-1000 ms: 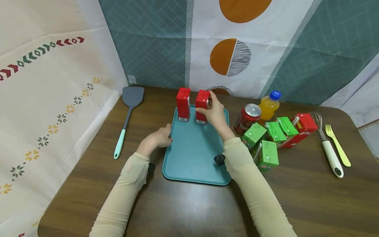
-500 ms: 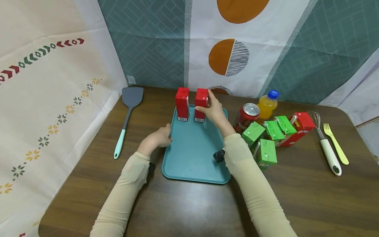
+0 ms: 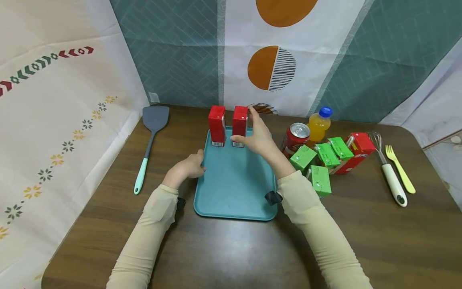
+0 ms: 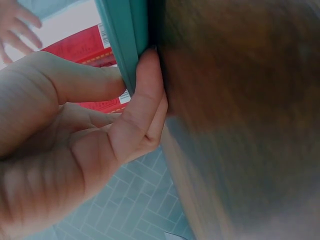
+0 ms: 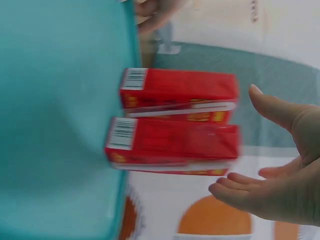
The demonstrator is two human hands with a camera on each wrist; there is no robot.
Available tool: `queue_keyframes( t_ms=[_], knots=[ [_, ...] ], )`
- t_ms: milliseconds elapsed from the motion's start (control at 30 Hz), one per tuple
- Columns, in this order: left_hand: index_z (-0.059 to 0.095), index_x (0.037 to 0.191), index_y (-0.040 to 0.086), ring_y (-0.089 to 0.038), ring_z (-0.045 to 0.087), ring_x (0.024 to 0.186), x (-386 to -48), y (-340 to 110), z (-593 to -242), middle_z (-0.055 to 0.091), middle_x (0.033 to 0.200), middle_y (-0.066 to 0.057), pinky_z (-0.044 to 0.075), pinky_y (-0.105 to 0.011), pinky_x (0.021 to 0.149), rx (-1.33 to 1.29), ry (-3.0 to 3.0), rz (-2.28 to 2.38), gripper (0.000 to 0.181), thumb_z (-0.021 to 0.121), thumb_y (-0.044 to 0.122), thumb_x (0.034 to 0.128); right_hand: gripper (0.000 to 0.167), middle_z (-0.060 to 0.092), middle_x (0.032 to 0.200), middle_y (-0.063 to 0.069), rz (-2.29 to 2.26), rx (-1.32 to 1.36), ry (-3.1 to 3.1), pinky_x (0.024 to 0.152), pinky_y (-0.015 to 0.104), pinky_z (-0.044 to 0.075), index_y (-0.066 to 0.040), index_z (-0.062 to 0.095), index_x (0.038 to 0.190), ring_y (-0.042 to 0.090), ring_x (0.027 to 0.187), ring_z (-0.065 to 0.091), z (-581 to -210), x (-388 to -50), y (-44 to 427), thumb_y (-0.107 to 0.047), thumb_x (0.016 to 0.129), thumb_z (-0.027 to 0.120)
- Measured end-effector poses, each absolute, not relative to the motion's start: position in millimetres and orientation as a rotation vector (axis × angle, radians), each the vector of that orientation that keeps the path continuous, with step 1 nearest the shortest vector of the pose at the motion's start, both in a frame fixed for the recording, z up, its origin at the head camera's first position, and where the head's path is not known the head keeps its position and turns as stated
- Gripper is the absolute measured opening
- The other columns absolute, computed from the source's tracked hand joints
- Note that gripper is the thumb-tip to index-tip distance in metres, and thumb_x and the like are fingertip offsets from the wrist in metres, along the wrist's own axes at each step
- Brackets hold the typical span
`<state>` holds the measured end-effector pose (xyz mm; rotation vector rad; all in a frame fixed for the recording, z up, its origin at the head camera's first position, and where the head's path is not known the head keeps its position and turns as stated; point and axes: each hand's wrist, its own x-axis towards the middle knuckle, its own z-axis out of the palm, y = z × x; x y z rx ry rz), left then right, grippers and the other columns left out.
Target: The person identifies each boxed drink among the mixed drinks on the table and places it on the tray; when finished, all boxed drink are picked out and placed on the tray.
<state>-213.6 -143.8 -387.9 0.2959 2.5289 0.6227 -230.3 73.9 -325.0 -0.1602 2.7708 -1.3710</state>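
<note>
Red carton (image 3: 239,121), standing on teal tray (image 3: 234,180) | just left of right hand (image 3: 261,138), the nearer one; long axis vertical | fingers spread, grasping nothing | left hand (image 3: 185,170) pinching tray by its rim, second red carton (image 3: 216,125) forward-right

The long sleeves (image 3: 321,228) are cream, wrinkled along most of their length and smoother toward the cuffs (image 3: 288,178). A small black piece (image 3: 273,198) shows beside each cuff. The hands (image 3: 260,140) are bare.
</note>
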Motion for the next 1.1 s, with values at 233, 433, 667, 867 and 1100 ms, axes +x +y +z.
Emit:
queue_keyframes(
  t_ms=[233, 433, 667, 867, 1100],
  knots=[
    [0.005, 0.142, -0.013, -0.03, 0.051, 0.099, -213.8, -143.9, -390.6, 0.042, 0.133, -0.029, 0.043, -0.034, 0.074, 0.311, 2.527, 0.629, 0.066, 0.046, 0.007, 0.0947, 0.094, 0.03, 0.149, 0.006, -1.433, -0.346, 2.686, 0.103, 0.049, 0.033, -0.026, 0.016, 0.149, 0.023, 0.136, 0.03, -300.3, -190.9, 104.2, -0.031, 0.078, 0.076],
    [0.006, 0.143, -0.013, -0.03, 0.05, 0.101, -214.1, -142.9, -390.8, 0.042, 0.133, -0.029, 0.043, -0.035, 0.077, 0.312, 2.522, 0.631, 0.065, 0.045, 0.007, 0.0946, 0.082, 0.039, 0.144, 0.004, -1.563, -0.509, 2.654, 0.104, 0.042, 0.033, -0.027, 0.028, 0.146, 0.021, 0.131, 0.038, -298.1, -153.1, 144.3, -0.024, 0.079, 0.075],
    [0.01, 0.141, -0.013, -0.029, 0.052, 0.093, -214.7, -145.4, -390.5, 0.047, 0.126, -0.028, 0.043, -0.034, 0.072, 0.306, 2.533, 0.644, 0.062, 0.046, 0.006, 0.0943, 0.066, 0.055, 0.128, 0.008, -1.726, -0.515, 2.813, 0.092, 0.023, 0.043, -0.01, 0.046, 0.135, 0.011, 0.117, 0.051, -319.1, -129.2, 187.0, -0.004, 0.076, 0.075],
    [0.013, 0.141, -0.012, -0.029, 0.051, 0.096, -214.2, -143.8, -390.0, 0.046, 0.127, -0.029, 0.044, -0.035, 0.077, 0.306, 2.528, 0.643, 0.06, 0.046, 0.006, 0.0943, 0.069, 0.057, 0.126, -0.002, -1.686, -0.483, 2.898, 0.086, 0.014, 0.041, -0.006, 0.049, 0.131, 0.004, 0.111, 0.051, -334.7, -109.9, 221.0, 0.006, 0.07, 0.077],
    [0.013, 0.141, -0.012, -0.029, 0.052, 0.094, -214.2, -145.8, -390.3, 0.046, 0.127, -0.029, 0.045, -0.035, 0.075, 0.297, 2.536, 0.653, 0.06, 0.047, 0.006, 0.0942, 0.077, 0.055, 0.126, -0.006, -1.508, -0.541, 2.964, 0.087, 0.01, 0.037, -0.009, 0.051, 0.131, 0.004, 0.105, 0.051, -350.3, -99.0, 250.1, 0.007, 0.062, 0.082]
  ],
)
